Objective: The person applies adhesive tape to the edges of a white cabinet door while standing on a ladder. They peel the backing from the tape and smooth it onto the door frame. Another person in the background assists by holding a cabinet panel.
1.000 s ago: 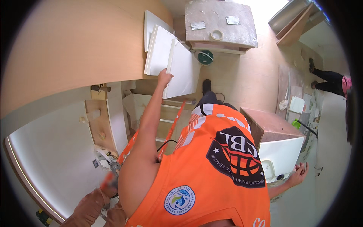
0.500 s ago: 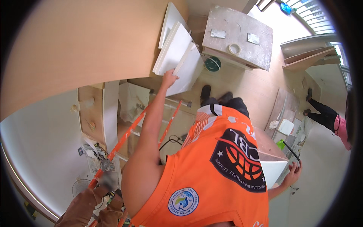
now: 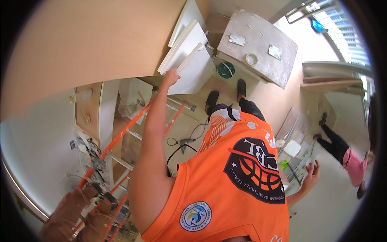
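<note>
My left arm is stretched out to the upper left. The fingers of my left hand (image 3: pixel 171 76) close on the edge of a white board (image 3: pixel 197 71), the front one of a few. Behind it, more white boards (image 3: pixel 177 47) lean in a stack by the tan panel. My right hand (image 3: pixel 311 176) hangs out to the right with its fingers curled but apart, and nothing shows in it. Below it lie a bright green item (image 3: pixel 284 165) and a dark rod, both partly hidden.
An orange ladder (image 3: pixel 128 135) stands at left, with a person's brown-clad legs (image 3: pixel 68 213) on it. A worn cabinet (image 3: pixel 258 38), a green bucket (image 3: pixel 225 69) and a corded tool (image 3: pixel 184 144) are around my feet. A person in pink (image 3: pixel 354 167) is at right.
My feet have shifted apart, and the view has turned slightly. My left hand keeps its grip on the board. My right hand has moved slightly left and up. The person in pink has moved.
</note>
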`<state>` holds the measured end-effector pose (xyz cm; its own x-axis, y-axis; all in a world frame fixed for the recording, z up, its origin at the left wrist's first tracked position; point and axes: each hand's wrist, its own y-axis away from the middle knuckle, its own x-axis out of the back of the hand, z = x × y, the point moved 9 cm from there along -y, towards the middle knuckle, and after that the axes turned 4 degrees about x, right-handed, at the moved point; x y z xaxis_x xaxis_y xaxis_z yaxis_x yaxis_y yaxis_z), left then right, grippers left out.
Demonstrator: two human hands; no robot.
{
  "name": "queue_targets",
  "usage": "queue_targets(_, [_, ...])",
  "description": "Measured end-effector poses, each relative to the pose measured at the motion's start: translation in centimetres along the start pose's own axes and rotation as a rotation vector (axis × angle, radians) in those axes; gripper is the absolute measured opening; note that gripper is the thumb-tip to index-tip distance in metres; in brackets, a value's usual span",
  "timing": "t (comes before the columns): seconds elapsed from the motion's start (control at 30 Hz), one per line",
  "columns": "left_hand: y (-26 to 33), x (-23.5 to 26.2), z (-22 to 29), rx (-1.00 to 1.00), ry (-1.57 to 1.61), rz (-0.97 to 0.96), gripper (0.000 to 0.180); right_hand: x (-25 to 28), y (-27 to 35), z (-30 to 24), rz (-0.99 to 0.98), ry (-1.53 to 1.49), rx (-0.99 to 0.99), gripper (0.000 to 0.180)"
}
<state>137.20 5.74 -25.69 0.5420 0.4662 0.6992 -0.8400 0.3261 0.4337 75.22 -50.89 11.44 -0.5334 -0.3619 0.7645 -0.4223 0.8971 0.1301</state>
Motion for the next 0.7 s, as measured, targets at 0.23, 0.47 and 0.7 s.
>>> queue_targets(0.23, [3.0,0.8,3.1,0.127,-0.235,0.326,0.063,-4.9,-13.1,0.6,-0.283,0.029,0.087,0.029])
queue_targets(0.47, [4.5,-1.6,2.9,0.428,-0.369,0.275,0.097,-14.9,-26.6,-0.2,-0.786,0.11,0.316,0.026])
queue_targets(0.7, [3.5,-4.5,5.9,0.546,-0.176,0.52,0.101,-27.6,-35.1,-13.8,-1.0,0.257,0.609,0.034])
